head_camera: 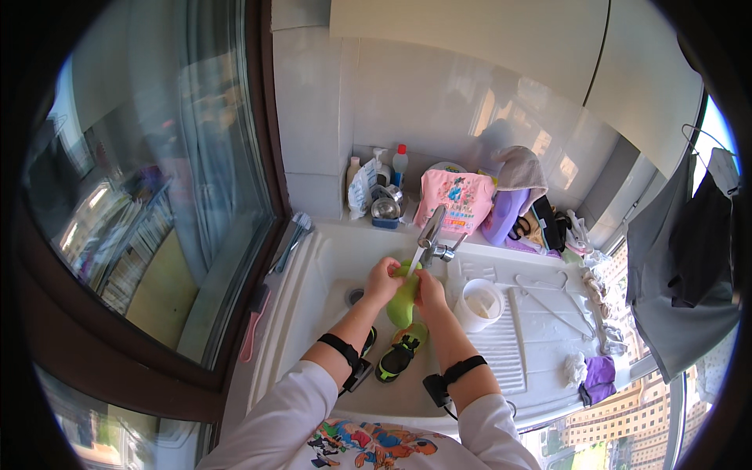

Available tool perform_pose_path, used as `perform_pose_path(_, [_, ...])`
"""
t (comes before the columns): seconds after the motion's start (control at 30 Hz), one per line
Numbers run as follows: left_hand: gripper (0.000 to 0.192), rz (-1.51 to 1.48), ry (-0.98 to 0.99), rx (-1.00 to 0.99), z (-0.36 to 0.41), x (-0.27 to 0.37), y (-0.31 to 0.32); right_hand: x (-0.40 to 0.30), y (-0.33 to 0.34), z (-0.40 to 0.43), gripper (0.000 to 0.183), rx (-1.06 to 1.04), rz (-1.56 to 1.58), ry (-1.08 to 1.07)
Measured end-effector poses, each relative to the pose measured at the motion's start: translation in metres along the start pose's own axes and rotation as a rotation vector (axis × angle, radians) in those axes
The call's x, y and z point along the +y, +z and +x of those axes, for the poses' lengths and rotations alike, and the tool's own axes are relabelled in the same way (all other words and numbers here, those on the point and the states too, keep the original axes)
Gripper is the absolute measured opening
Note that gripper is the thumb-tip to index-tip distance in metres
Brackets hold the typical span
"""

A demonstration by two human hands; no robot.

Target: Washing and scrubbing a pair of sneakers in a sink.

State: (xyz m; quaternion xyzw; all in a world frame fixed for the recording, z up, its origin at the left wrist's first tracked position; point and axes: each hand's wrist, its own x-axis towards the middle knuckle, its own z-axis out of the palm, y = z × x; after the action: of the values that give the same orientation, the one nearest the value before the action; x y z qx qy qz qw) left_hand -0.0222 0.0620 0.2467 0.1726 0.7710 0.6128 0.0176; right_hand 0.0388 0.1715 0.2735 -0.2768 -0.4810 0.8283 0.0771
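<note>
Under the running chrome faucet (432, 229), a lime-green item (401, 306), either a sock or a shoe insole, hangs between my hands. My left hand (383, 282) pinches its upper left edge, while my right hand (430, 289) grips the right edge. Water from the spout falls on its top. Just below it in the white sink (329, 376) lies a black and green shoe (402, 352). A second shoe (369, 341) is mostly hidden behind my left forearm.
A white tub (480, 305) stands right of my right hand, by the ribbed washboard (496, 358). Wire hangers (558, 305) lie beyond it. A pink detergent bag (455, 200) and a purple bottle (505, 211) line the back ledge. Brushes (255, 323) rest along the left edge, beside the window frame.
</note>
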Motion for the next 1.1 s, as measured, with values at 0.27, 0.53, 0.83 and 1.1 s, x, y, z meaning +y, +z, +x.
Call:
perform_pose_path(0.27, [0.024, 0.059, 0.055, -0.003, -0.006, -0.002, -0.016, 0.007, 0.006, -0.001, 0.016, -0.017, -0.047, -0.007])
perform_pose_path(0.53, [0.012, -0.125, -0.080, -0.290, -0.014, -0.006, -0.038, 0.012, 0.003, -0.006, 0.006, 0.036, -0.148, 0.011])
perform_pose_path(0.83, [0.013, -0.178, -0.079, -0.324, -0.013, 0.018, -0.017, 0.006, -0.023, -0.001, 0.016, 0.037, -0.328, -0.065])
perform_pose_path(1.1, [0.020, -0.081, -0.026, -0.180, -0.006, 0.020, -0.006, -0.003, -0.027, 0.003, 0.032, 0.038, -0.307, -0.056])
